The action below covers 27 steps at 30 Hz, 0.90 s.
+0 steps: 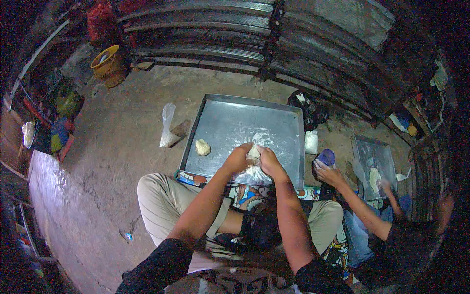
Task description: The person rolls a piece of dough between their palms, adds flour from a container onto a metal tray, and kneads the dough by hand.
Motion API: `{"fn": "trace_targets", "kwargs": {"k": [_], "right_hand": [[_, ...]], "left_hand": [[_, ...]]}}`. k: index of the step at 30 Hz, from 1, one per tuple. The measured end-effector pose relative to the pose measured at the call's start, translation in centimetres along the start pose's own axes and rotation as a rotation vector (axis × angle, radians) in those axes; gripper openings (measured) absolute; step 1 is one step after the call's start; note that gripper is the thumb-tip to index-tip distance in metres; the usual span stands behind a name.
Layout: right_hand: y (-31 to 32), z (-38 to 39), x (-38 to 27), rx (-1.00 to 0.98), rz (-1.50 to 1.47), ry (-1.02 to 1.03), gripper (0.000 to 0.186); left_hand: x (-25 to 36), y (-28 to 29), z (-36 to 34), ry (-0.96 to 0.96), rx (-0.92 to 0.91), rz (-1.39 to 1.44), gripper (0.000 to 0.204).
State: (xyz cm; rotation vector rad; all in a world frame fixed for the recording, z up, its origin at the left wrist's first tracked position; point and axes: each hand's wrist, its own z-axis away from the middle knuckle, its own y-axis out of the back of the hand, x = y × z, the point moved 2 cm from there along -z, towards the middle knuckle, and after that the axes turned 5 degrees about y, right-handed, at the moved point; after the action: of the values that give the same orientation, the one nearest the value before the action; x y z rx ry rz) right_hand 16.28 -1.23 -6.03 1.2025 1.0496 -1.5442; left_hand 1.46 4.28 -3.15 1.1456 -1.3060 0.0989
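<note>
A piece of pale dough (254, 153) is gripped between my two hands, over a large square metal tray (220, 115) in front of my crossed legs. My left hand (237, 159) is closed on its left side. Against its right side press the fingers of my right hand (270, 161). White flour (254, 173) is scattered on the tray beneath and beyond both hands. A round ball of dough (202, 147) rests by the tray's left wall, apart from my hands.
Left of the tray stands a clear bag of white powder (168, 128); a white packet (311, 142) and a black plastic bag (309, 109) are on its right. A co-worker's hand (329, 174) holds a purple cup (326, 157) beside another tray (374, 152). A yellow bucket (108, 68) stands back left.
</note>
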Motion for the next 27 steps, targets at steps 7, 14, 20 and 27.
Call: {"fn": "trace_targets", "kwargs": {"k": [7, 14, 20, 27], "right_hand": [[-1.4, 1.3, -2.4, -0.14, -0.159, -0.052, 0.021], [-2.1, 1.2, -2.5, -0.096, -0.372, -0.155, 0.025], [-2.3, 1.0, -2.6, -0.002, -0.283, -0.121, 0.024], [0.7, -1.4, 0.3, 0.134, 0.185, 0.098, 0.022]], "left_hand": [[-1.0, 0.6, -0.3, 0.124, 0.096, -0.219, 0.04], [-0.6, 0.6, -0.3, 0.134, 0.266, -0.044, 0.031], [0.5, 1.3, 0.6, 0.118, 0.043, 0.228, 0.043], [-0.6, 0.8, -0.1, 0.121, 0.0, 0.314, 0.056]]}}
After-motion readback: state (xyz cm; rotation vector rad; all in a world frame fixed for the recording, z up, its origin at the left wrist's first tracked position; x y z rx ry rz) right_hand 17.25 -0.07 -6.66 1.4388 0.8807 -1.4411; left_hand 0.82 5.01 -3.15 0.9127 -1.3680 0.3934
